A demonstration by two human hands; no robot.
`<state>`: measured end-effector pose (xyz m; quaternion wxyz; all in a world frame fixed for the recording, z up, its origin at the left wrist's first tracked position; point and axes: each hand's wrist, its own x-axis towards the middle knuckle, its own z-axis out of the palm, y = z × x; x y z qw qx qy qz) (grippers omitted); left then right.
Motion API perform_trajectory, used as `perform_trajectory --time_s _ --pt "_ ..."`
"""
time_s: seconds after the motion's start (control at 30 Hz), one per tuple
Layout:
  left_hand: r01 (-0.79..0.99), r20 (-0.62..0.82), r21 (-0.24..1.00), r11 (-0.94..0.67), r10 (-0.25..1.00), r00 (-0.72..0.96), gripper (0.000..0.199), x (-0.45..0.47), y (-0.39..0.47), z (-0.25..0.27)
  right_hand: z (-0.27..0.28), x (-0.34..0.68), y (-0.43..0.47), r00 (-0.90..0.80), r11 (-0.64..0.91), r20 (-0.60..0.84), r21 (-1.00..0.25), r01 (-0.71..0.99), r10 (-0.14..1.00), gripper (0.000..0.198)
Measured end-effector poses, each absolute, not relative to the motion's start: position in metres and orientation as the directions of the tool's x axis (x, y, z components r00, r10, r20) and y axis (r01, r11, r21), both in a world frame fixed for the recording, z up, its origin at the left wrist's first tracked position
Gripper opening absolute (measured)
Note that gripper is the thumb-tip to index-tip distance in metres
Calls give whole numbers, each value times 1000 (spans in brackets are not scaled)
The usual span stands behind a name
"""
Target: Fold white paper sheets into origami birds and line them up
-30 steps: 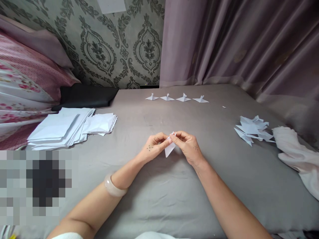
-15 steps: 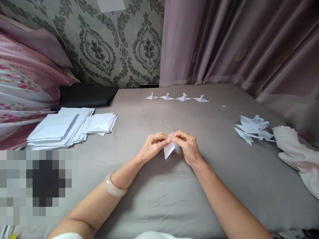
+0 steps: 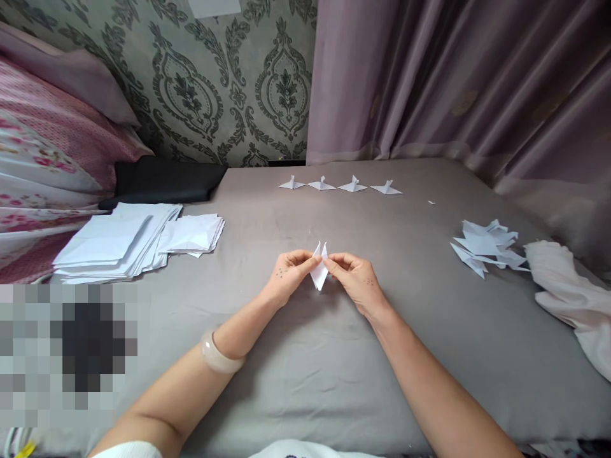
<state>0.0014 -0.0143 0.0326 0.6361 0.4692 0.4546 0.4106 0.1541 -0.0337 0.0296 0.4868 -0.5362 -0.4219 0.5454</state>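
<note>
A white folded-paper crane is held upright between my two hands, its two narrow points sticking up and a wider point hanging down. My left hand pinches its left side between thumb and fingers. On the right side, my right hand grips it the same way, thumb toward me. The fingertips behind the paper are partly hidden. Beyond my hands, several finished paper cranes stand in a row with wings spread.
At left lie a stack of large white paper and a smaller paper stack, with a black folded sheet behind. A heap of folded cranes and a pale cloth are at right on the grey bedsheet.
The folded paper has been turned upright, so its two narrow points now show above my fingers. My hands have moved slightly apart along its sides.
</note>
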Motion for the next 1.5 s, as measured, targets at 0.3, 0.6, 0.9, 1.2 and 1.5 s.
perform_trajectory --time_s 0.3,0.6,0.9,1.2,1.5 --pt "34 -104 994 99 965 243 23 -3 -6 12 6 159 -28 111 -39 -11 -967 251 994 20" --pt "450 125 864 -226 962 243 27 -7 -6 9 7 157 -28 19 103 148 -770 630 989 16" --pt "523 68 790 -321 893 445 30 -21 -2 18 12 160 -35 -169 254 193 -633 731 967 29" --pt "486 17 831 -270 887 462 15 -29 7 16 12 161 -31 -132 195 144 -701 686 981 18" --pt "554 -9 805 -212 929 369 16 -22 8 17 10 159 -22 -60 118 105 -739 663 993 18"
